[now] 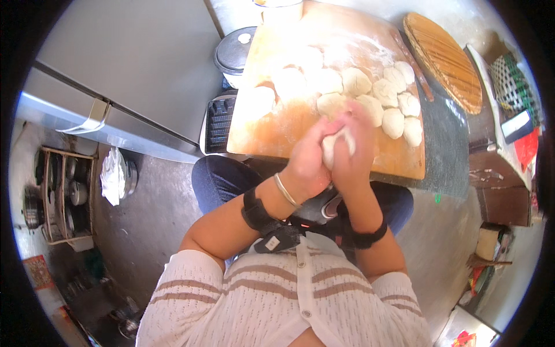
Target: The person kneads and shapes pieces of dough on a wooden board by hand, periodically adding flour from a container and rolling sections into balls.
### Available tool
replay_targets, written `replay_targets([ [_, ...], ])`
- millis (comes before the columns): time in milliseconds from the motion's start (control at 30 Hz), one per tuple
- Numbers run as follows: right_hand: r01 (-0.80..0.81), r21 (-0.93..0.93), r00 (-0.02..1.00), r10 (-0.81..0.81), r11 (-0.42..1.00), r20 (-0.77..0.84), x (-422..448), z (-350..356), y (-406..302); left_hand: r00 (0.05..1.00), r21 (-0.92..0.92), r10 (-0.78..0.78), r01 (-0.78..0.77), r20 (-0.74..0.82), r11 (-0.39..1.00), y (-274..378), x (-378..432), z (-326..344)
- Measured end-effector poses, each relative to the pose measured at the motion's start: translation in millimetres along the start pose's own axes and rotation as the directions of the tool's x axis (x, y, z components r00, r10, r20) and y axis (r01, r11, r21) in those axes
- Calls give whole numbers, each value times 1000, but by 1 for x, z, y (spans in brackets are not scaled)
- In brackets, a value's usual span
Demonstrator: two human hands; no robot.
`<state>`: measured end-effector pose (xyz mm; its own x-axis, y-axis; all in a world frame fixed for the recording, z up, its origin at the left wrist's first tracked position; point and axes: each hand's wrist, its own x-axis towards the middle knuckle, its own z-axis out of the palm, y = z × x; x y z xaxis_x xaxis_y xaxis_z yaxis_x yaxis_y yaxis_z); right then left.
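Observation:
A piece of pale dough (330,149) is held between my two hands, above the near edge of a wooden board (269,139). My left hand (310,160), with a metal bangle at the wrist, cups it from the left. Blurred by motion, my right hand (357,152) presses on it from the right. Just beyond the fingers lie several rounded dough pieces (356,81), close together on the floured board; more sit farther left in bright glare, among them a flattened one (260,102).
A rolling pin (416,71) lies along the board's right edge, beside a round woven lid (446,60). Left of the board are a lidded pot (236,50) and a black ridged tray (220,123). A phone (516,126) rests on the cabinet at right. A refrigerator (138,56) stands at left.

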<state>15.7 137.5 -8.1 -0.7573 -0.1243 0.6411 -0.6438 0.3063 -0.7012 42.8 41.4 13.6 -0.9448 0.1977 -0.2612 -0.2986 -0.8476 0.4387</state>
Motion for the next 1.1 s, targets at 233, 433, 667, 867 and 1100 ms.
replay_targets([
  [233, -35, 14, 997, 34, 999, 71, 26, 1, -5, 993, 191, 71, -88, 97, 978, -16, 7, -6],
  [433, 12, -62, 958, 7, 998, 288, 14, -1, -24, 951, -83, 297, -290, 84, 953, -9, 22, -29],
  [667, -7, -4, 999, 8, 1000, 47, 34, 1, -2, 961, 45, 258, -264, 99, 964, 1, 15, -6],
  [867, 27, -114, 991, -12, 993, 137, 1, 8, -8, 991, -25, -34, 38, 133, 999, 13, 15, 1],
  [1100, 8, -97, 1000, -7, 995, 4, 13, 6, -3, 998, 259, -25, 11, 52, 966, 5, 10, -2],
])
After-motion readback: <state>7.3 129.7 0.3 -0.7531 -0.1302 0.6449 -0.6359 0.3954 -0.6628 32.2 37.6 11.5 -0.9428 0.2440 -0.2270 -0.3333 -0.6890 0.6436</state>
